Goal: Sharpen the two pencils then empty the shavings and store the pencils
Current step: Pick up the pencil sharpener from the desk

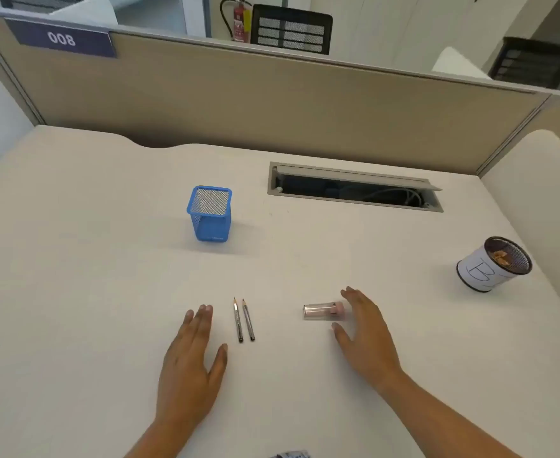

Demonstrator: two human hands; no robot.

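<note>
L hand (pixel 189 365) nr pencils (pixel 237 319), R hand (pixel 366 335) nr sharpener (pixel 321 310)

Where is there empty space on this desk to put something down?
Bare desk lies left of the blue mesh pencil holder, and a wide patch lies between the cable slot, the paper-wrapped bin and the right hand. It is crowded near the front: the left hand, two pencils and pencil sharpener sit close together.

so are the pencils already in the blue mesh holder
No, both pencils lie side by side on the desk between the left hand and right hand, apart from the blue mesh holder.
</note>
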